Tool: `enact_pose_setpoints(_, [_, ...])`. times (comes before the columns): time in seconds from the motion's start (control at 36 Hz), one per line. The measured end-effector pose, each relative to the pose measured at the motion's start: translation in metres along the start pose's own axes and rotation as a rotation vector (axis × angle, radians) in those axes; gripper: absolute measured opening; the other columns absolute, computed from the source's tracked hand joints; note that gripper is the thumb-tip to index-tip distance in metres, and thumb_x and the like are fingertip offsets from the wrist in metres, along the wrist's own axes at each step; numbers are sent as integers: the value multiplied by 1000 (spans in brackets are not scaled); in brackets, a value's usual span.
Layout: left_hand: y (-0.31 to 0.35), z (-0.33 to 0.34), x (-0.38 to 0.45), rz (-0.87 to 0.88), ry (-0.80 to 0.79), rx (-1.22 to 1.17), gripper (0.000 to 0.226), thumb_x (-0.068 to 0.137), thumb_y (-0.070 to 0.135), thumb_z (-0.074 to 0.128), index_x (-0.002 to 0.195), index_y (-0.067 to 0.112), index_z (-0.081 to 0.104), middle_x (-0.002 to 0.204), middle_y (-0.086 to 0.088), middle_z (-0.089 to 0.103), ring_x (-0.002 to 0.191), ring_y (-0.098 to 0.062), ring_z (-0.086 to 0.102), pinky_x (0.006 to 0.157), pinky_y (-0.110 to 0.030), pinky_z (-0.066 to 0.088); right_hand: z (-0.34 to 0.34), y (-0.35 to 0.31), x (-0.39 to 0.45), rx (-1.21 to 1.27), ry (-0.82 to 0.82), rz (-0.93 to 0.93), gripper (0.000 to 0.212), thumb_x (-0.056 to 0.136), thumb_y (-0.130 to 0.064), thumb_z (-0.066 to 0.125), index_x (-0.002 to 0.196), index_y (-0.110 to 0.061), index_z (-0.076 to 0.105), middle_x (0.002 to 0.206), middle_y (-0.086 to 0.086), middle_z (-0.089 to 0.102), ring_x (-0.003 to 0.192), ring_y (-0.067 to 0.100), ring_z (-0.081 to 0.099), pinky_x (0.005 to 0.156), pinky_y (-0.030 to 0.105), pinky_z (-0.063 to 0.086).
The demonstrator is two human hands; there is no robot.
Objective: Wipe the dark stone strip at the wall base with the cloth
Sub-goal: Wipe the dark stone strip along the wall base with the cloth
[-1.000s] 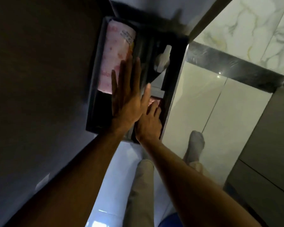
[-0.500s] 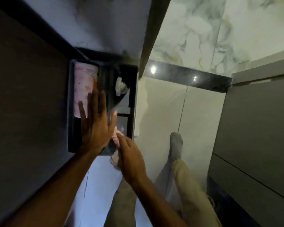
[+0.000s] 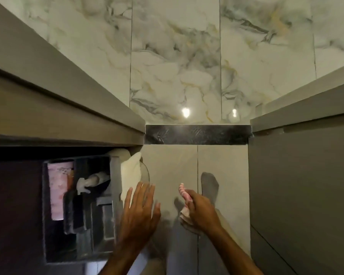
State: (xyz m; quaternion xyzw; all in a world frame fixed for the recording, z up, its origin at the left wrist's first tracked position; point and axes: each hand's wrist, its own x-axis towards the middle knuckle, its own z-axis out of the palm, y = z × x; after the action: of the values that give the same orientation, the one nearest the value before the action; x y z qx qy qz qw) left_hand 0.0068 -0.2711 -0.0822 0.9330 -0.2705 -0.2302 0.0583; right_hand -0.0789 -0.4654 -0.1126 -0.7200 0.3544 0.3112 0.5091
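Observation:
The dark stone strip (image 3: 197,134) runs across the base of the marble wall, between two grey cabinets. My right hand (image 3: 200,212) is shut on a pink and white cloth (image 3: 183,192), held above the floor well short of the strip. My left hand (image 3: 140,212) is flat with fingers spread, beside the edge of the open drawer (image 3: 115,195) and holding nothing.
The open drawer at the left holds a pink pack (image 3: 59,191), a white sprayer head (image 3: 87,182) and dark dividers. A white towel (image 3: 130,171) hangs at its corner. Grey cabinets (image 3: 302,185) flank the tiled floor (image 3: 173,165). My socked foot (image 3: 210,184) stands ahead.
My right hand has come out of the drawer with the cloth and moved right over the floor. My left hand slid off the drawer's contents. The view swung to face the wall.

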Motion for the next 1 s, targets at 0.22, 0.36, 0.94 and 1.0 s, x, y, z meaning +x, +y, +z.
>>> enact_pose_setpoints(0.22, [42, 147, 110, -149, -15, -38, 51, 102, 35, 75, 143, 5, 68, 148, -26, 67, 138, -47, 64, 119, -69, 48, -35, 40, 144, 27, 131, -38, 52, 116, -27, 55, 167, -19, 48, 171, 2, 53, 157, 24, 53, 119, 6, 32])
enact_pose_setpoints(0.36, [32, 225, 154, -223, -14, -64, 59, 109, 41, 61, 157, 7, 55, 164, -26, 51, 154, -46, 47, 131, -63, 26, -9, 49, 228, 71, 153, -158, 50, 118, -21, 53, 167, -18, 46, 173, 1, 49, 161, 23, 48, 130, 22, 33])
enact_pose_setpoints(0.94, [-121, 436, 271, -131, 247, 44, 80, 105, 49, 38, 174, 13, 18, 183, -18, 12, 170, -36, 9, 138, -59, 6, 64, 89, 500, -643, 550, -605, 66, 119, -34, 37, 177, -11, 16, 187, 13, 8, 175, 27, 5, 143, 41, -1])
enact_pose_setpoints(1.0, [-125, 442, 272, -134, 286, 48, 81, 104, 47, 40, 174, 12, 20, 183, -16, 14, 171, -32, 10, 140, -53, 2, 78, 70, 517, -673, 578, -611, 68, 119, -38, 29, 177, -10, 8, 188, 13, 1, 176, 26, 0, 144, 42, -2])
